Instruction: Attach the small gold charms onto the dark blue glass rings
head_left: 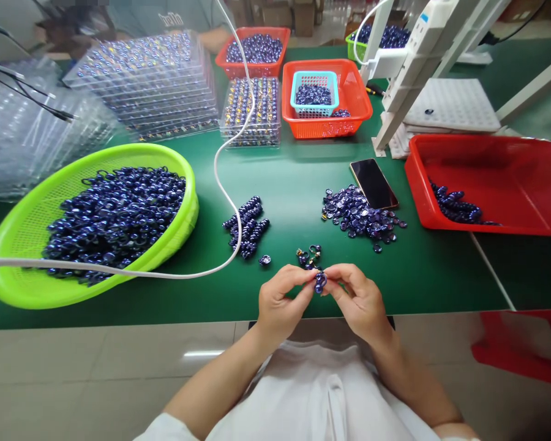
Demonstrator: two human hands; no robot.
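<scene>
My left hand (284,301) and my right hand (359,300) meet at the table's near edge. Between their fingertips they pinch shiny dark blue rings (320,282) with round heads; how many is hidden. Just beyond my fingers lie a few more dark blue rings (314,250), some with gold-coloured bits. One loose blue piece (265,260) sits to the left, near stacked rows of blue rings (248,226). To the right is a spread-out heap of small blue cap-like pieces (360,214), touching a phone (374,182).
A large green basket (190,202) full of blue rings stands left, with a white cable (218,165) crossing it. Behind are stacked clear trays (165,92) and red baskets (326,127). A red tray (500,184) and a white metal post (397,92) stand right. Someone sits opposite.
</scene>
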